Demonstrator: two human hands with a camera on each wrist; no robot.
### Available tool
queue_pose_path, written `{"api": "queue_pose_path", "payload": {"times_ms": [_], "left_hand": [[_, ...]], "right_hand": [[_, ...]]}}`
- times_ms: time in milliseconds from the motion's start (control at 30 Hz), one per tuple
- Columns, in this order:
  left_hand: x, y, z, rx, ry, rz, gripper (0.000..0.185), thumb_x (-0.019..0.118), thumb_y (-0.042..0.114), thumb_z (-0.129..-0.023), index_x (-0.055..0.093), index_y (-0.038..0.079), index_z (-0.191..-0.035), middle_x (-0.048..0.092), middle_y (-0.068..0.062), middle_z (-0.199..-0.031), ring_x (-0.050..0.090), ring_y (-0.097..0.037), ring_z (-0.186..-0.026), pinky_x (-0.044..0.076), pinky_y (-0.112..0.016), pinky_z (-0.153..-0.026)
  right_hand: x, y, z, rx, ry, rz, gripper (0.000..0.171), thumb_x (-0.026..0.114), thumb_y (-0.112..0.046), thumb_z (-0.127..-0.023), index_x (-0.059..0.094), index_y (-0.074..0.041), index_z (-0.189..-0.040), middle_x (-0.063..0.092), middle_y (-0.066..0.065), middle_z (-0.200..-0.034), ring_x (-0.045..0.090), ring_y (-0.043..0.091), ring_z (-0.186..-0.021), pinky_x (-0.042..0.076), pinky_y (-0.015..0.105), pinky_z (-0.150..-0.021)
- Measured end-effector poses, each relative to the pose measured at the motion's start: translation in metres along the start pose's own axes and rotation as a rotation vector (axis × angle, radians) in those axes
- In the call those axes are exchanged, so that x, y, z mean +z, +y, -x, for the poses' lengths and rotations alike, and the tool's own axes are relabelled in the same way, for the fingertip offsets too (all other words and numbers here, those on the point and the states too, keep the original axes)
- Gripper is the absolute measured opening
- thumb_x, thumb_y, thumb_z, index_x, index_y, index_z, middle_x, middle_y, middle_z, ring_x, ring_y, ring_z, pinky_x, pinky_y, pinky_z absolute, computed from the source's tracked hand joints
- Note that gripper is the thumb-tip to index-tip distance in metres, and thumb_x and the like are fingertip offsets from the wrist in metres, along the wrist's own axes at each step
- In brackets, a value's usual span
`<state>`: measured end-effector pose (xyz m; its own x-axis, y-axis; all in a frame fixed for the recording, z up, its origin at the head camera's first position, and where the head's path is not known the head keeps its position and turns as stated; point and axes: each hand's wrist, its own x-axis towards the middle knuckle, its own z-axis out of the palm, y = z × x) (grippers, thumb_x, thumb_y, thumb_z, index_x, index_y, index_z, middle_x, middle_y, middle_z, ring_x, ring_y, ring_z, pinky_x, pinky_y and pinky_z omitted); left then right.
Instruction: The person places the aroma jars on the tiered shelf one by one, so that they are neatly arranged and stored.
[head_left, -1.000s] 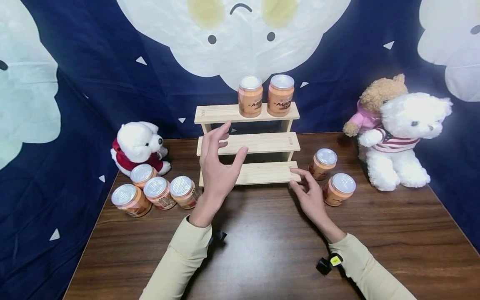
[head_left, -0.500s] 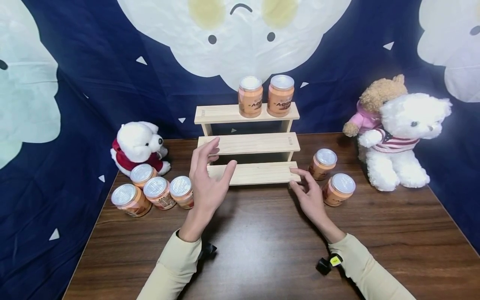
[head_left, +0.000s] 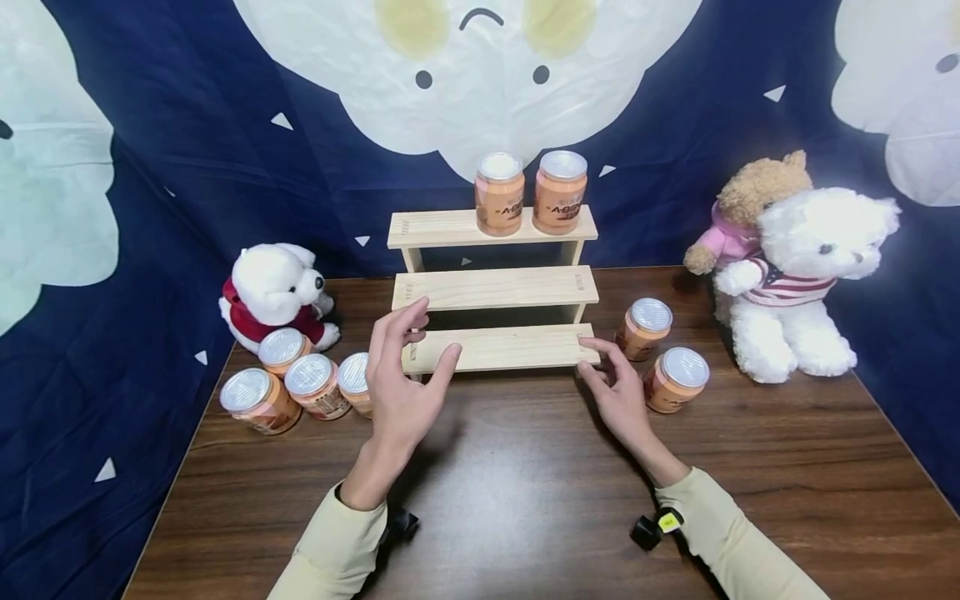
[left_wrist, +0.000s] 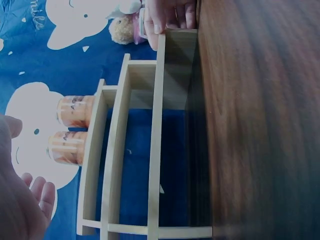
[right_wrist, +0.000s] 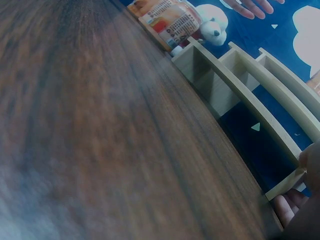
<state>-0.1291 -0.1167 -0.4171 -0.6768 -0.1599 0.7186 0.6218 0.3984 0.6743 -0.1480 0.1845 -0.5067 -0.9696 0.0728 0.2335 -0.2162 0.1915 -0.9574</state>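
Observation:
A three-step wooden display rack stands on the table in the middle of the head view. My right hand holds the right end of its lowest step, thumb at the front and fingers at the end; the right wrist view shows the fingers around the rack's corner. In the air before the lowest step's left end, my left hand is spread with nothing in it. Two orange jars with silver lids, a left one and a right one, stand on the top step.
Two more jars, one behind and one in front, are right of my right hand. Several jars cluster at left, one partly hidden by my left hand. Plush toys sit left and right, before a blue cloth.
My left hand has drawn back toward me and to the left, uncovering the left part of the rack. My right hand stays at the lowest step's end.

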Motion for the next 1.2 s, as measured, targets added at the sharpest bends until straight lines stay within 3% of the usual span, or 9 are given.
{"api": "queue_pose_path", "payload": {"times_ms": [500,800,1000,1200], "left_hand": [[-0.044,-0.015,0.017,-0.026,0.015,-0.117,0.059,0.090,0.001,-0.087,0.071,0.003,-0.143,0.069,-0.021,-0.130,0.067,-0.031,-0.117,0.054,-0.025,-0.103],[-0.067,-0.021,0.032,-0.043,0.060,-0.209,0.063,0.092,-0.002,-0.082,0.072,0.001,-0.142,0.070,-0.023,-0.128,0.066,-0.029,-0.118,0.049,-0.023,-0.106],[-0.081,-0.022,0.038,-0.048,0.118,-0.231,0.059,0.089,-0.008,-0.081,0.071,-0.007,-0.138,0.069,-0.030,-0.125,0.064,-0.014,-0.118,0.050,-0.021,-0.103],[-0.100,-0.012,0.029,-0.044,0.241,-0.280,0.052,0.085,-0.009,-0.080,0.073,-0.011,-0.131,0.069,-0.033,-0.119,0.063,-0.004,-0.113,0.050,-0.020,-0.101]], "right_hand": [[0.001,0.002,0.000,-0.008,-0.004,-0.004,0.036,0.071,0.002,-0.106,0.069,0.001,-0.142,0.070,0.022,-0.142,0.068,0.000,-0.091,0.054,0.013,-0.082],[0.001,0.001,0.000,0.004,-0.002,0.001,0.036,0.071,0.002,-0.106,0.069,0.000,-0.142,0.071,0.022,-0.138,0.069,0.002,-0.090,0.054,0.013,-0.082],[0.001,0.002,0.000,0.002,-0.007,-0.005,0.035,0.071,0.000,-0.106,0.068,0.001,-0.141,0.070,0.021,-0.142,0.067,0.001,-0.089,0.053,0.013,-0.080],[0.000,0.002,0.000,0.003,-0.003,-0.009,0.036,0.071,0.001,-0.106,0.068,0.001,-0.141,0.070,0.022,-0.140,0.066,0.001,-0.087,0.053,0.013,-0.079]]}}
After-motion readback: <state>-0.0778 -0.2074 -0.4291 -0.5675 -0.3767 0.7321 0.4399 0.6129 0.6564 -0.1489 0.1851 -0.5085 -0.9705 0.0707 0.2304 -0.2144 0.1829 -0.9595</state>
